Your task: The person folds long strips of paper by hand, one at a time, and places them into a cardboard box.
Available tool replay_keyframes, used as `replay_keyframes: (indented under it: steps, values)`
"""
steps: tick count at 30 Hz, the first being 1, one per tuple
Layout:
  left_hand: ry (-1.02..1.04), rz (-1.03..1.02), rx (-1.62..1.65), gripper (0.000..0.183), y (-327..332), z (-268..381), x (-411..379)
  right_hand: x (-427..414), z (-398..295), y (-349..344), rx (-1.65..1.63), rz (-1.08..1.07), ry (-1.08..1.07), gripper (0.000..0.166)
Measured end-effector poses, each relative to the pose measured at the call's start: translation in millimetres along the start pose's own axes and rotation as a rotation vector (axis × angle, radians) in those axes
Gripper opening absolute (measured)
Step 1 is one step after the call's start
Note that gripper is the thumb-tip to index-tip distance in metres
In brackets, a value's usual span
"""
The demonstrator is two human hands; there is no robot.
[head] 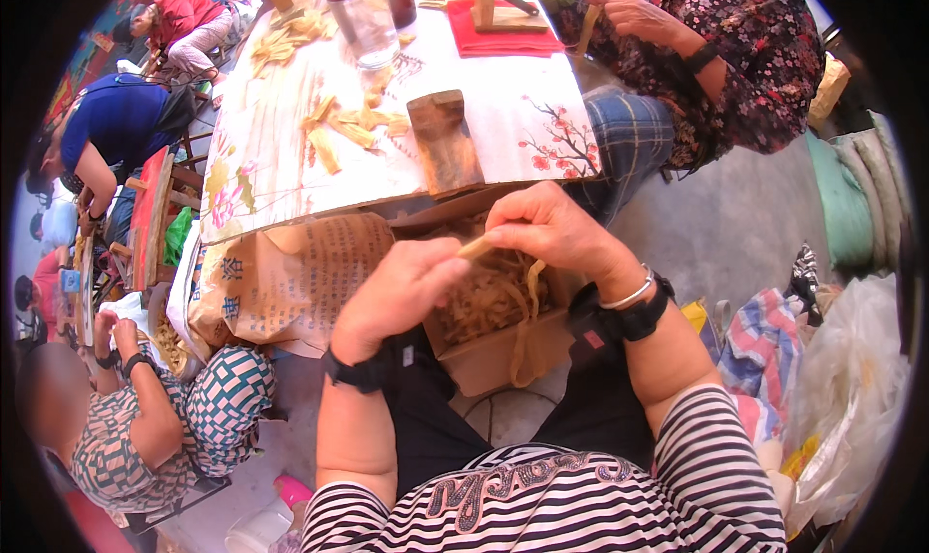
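Note:
My left hand (403, 288) and my right hand (555, 226) meet above an open cardboard box (475, 364) between my knees. A short pale-yellow strip (475, 247), perhaps a dried food strip, is pinched between the fingers of both. Its far end is hidden by my right fingers. Tangled yellowish strips (483, 310) fill the box, and one long strip (528, 350) hangs over its front wall. Just beyond my hands, a worn wooden block (444, 143) lies at the near edge of the table (283, 165).
Folded yellow bundles (348, 128) and a lidded clear jar (363, 27) are on the table. A wooden stand with a blade (512, 9) rests on a red cloth (464, 41). A printed paper sack (290, 284) is left. People work alongside; plastic bags (842, 386) lie right.

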State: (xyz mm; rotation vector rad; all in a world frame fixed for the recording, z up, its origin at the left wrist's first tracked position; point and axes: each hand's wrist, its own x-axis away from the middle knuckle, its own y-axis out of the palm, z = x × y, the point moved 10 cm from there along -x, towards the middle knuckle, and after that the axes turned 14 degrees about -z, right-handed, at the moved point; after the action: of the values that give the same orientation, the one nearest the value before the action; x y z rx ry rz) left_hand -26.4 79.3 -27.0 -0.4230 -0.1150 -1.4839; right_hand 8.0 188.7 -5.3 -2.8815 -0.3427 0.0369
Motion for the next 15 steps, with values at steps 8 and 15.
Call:
replay_keyframes:
  steps: [8,15]
  values:
    - [0.132,0.764,-0.362,0.011,-93.1,25.3,-11.6,-22.8,-10.9,-60.6,0.328,0.657,-0.071,0.011]
    - [0.01,0.822,-0.576,0.017,-94.7,21.8,-11.5,-30.9,4.7,-62.6,0.657,0.651,0.13,0.017]
